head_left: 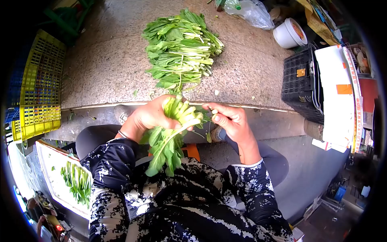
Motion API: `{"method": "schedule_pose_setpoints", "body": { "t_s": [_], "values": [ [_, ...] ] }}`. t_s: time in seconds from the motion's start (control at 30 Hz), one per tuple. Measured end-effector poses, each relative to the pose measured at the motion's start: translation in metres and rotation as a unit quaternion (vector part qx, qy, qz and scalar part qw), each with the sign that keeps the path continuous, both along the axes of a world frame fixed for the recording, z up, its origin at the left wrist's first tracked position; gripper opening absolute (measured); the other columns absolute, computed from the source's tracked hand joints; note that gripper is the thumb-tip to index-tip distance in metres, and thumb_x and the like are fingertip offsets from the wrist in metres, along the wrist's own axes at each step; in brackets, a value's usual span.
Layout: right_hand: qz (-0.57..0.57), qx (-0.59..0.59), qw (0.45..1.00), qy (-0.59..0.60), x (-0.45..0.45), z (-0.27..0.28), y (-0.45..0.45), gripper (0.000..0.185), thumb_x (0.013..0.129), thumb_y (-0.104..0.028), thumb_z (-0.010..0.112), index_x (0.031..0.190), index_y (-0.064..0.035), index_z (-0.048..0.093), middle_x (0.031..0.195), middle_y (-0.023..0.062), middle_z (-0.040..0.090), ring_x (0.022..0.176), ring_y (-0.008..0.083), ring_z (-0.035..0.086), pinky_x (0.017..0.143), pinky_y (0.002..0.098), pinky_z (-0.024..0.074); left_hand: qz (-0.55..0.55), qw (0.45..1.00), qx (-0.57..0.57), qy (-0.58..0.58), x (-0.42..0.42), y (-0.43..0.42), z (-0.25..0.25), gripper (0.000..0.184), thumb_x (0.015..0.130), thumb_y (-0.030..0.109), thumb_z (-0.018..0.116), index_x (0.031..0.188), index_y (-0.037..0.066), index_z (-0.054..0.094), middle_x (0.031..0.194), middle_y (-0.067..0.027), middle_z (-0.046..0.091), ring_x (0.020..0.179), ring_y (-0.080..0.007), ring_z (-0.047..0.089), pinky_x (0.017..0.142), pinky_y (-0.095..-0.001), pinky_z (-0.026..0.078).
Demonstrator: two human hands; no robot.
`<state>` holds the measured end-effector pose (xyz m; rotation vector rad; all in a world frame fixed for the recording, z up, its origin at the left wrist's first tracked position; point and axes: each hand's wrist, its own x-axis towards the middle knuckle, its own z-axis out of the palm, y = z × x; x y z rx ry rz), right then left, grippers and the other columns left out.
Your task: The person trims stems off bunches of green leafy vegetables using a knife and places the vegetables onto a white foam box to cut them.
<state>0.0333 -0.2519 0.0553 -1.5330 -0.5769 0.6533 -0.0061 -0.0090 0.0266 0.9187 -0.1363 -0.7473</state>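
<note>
My left hand [151, 117] is wrapped round a bunch of leafy greens [165, 151], its pale cut stems pointing to the right and its leaves hanging down over my lap. Just right of the stem ends, my right hand [227, 119] is closed in a pinch at thumb and forefinger. A small dark thing and a bit of green show at those fingertips, too small to name. Beyond my hands, a large pile of greens [181, 50] lies on the stone slab [109, 68], leaves to the left and stems to the right.
A yellow crate [40, 84] stands at the left, with a white foam box [50, 177] of greens below it. On the right are a black crate [298, 80] and a white foam board [336, 97]. A white tub [288, 34] and plastic bags [254, 14] sit at the back right.
</note>
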Motion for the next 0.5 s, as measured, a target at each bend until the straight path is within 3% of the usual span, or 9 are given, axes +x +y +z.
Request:
{"method": "schedule_pose_setpoints", "body": {
  "t_s": [0.1,0.13,0.17,0.23,0.37,0.5],
  "values": [
    [-0.067,-0.008,0.997,0.026,-0.002,0.004,0.002,0.032,0.086,-0.008,0.057,0.117,-0.0018,0.055,0.104,0.0035,0.063,0.082,0.004,0.053,0.074,0.0187,0.0441,0.044,0.996,0.072,-0.019,0.002,-0.005,0.0,0.046,0.063,-0.006,0.067,0.105,-0.004,0.05,0.092,-0.0132,0.063,0.083,-0.0217,0.063,0.077,-0.0306,0.05],
    [-0.093,-0.022,0.995,0.014,-0.004,0.007,0.004,0.034,0.086,-0.008,0.058,0.119,-0.0021,0.054,0.104,0.0033,0.063,0.081,0.0039,0.052,0.073,0.0188,0.0438,0.051,0.991,0.114,-0.043,0.004,-0.006,0.003,0.045,0.063,-0.006,0.067,0.105,-0.002,0.051,0.094,-0.0108,0.063,0.085,-0.0187,0.062,0.077,-0.0289,0.049],
    [-0.082,-0.007,0.995,-0.056,-0.007,0.005,0.01,0.038,0.085,-0.009,0.058,0.122,-0.0025,0.051,0.104,0.003,0.062,0.082,0.0039,0.051,0.074,0.0191,0.0431,0.051,0.991,0.113,-0.042,0.003,-0.006,-0.001,0.045,0.063,-0.006,0.067,0.105,-0.002,0.051,0.094,-0.0108,0.063,0.085,-0.0187,0.062,0.077,-0.0289,0.049],
    [-0.036,-0.047,0.997,-0.056,-0.012,0.011,0.014,0.041,0.085,-0.011,0.059,0.125,-0.005,0.049,0.106,0.0035,0.061,0.083,0.004,0.051,0.074,0.0197,0.043,0.094,0.977,0.185,-0.051,0.003,-0.007,-0.007,0.043,0.064,-0.005,0.068,0.104,0.0,0.053,0.091,-0.006,0.063,0.083,-0.0138,0.059,0.078,-0.0266,0.047],
    [-0.029,-0.153,0.987,-0.025,-0.011,0.015,0.016,0.041,0.086,-0.014,0.059,0.125,-0.009,0.05,0.1,0.0044,0.064,0.082,0.0039,0.052,0.074,0.0205,0.044,0.127,0.966,0.216,-0.059,0.002,-0.01,-0.004,0.037,0.065,-0.005,0.068,0.098,0.002,0.054,0.085,0.001,0.06,0.077,-0.0079,0.055,0.074,-0.0236,0.046],
    [-0.058,-0.094,0.992,-0.054,-0.01,0.001,0.017,0.039,0.084,-0.017,0.061,0.121,-0.0068,0.053,0.095,0.0054,0.065,0.08,0.0045,0.053,0.073,0.0208,0.0443,0.156,0.965,0.204,-0.049,0.002,-0.015,-0.004,0.033,0.065,0.001,0.069,0.096,0.002,0.057,0.082,0.0001,0.061,0.072,-0.007,0.053,0.069,-0.0231,0.045]
  ]
}}
